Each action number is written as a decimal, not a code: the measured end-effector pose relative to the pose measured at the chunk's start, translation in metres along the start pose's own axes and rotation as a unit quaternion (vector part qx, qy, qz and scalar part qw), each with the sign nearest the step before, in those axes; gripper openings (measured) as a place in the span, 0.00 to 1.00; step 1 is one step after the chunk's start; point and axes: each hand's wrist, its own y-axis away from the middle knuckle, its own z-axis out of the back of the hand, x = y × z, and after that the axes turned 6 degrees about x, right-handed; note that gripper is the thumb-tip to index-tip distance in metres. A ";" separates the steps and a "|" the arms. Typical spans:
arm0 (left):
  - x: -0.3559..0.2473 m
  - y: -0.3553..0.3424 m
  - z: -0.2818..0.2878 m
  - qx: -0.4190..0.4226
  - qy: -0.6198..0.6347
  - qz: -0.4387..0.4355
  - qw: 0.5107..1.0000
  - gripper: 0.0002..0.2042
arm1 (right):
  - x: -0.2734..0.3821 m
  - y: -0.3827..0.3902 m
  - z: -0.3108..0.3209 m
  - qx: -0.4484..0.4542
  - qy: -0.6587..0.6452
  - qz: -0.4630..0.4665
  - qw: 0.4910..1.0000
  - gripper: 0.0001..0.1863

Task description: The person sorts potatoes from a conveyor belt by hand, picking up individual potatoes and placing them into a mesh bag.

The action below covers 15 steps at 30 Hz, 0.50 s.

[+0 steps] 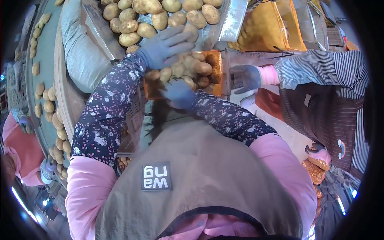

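Observation:
Both my hands wear grey-blue gloves. My left hand (pixel 166 46) is stretched flat, fingers extended, across the lower edge of the heap of potatoes (pixel 160 20). Just below it is an orange mesh bag (pixel 216 72), held wide at the mouth and partly filled with potatoes (pixel 204 69). At the bag's near side, my right hand (pixel 180 94) is slightly blurred, its fingers apart beside the potatoes. Part of the near rim is hidden by that hand. Neither hand visibly grips a potato.
A co-worker's gloved hand (pixel 246 78) reaches in from the right, close to the bag. A filled yellow-orange bag (pixel 262 30) stands at the back right. Along the left runs a green conveyor belt (pixel 50 52) with potatoes; another person (pixel 24 148) stands beyond it. A metal chute edge (pixel 234 20) borders the heap.

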 end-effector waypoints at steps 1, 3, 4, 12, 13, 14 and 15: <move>0.000 -0.005 0.001 0.002 0.000 -0.002 1.000 0.34 | -0.001 0.000 -0.012 -0.002 -0.001 -0.002 1.000 0.19; -0.003 -0.013 0.002 0.022 -0.011 -0.087 0.996 0.31 | -0.001 0.000 -0.023 0.179 0.035 -0.077 0.980 0.23; -0.007 -0.016 0.002 0.037 -0.008 -0.078 0.996 0.28 | -0.003 0.005 -0.025 0.176 0.035 -0.078 0.981 0.23; -0.020 -0.022 0.030 -0.007 -0.008 -0.091 0.996 0.24 | 0.042 0.061 0.085 0.013 -0.041 -0.155 0.987 0.18; -0.023 -0.024 0.032 -0.013 -0.008 -0.098 0.995 0.24 | 0.049 0.081 0.095 0.044 -0.061 -0.196 0.978 0.20; -0.024 -0.026 0.033 -0.013 0.018 -0.101 0.995 0.23 | 0.056 0.106 0.101 -0.007 -0.070 -0.187 0.980 0.20; -0.024 -0.022 0.034 -0.010 0.044 -0.100 0.994 0.22 | 0.064 0.131 0.103 -0.057 -0.081 -0.173 0.980 0.21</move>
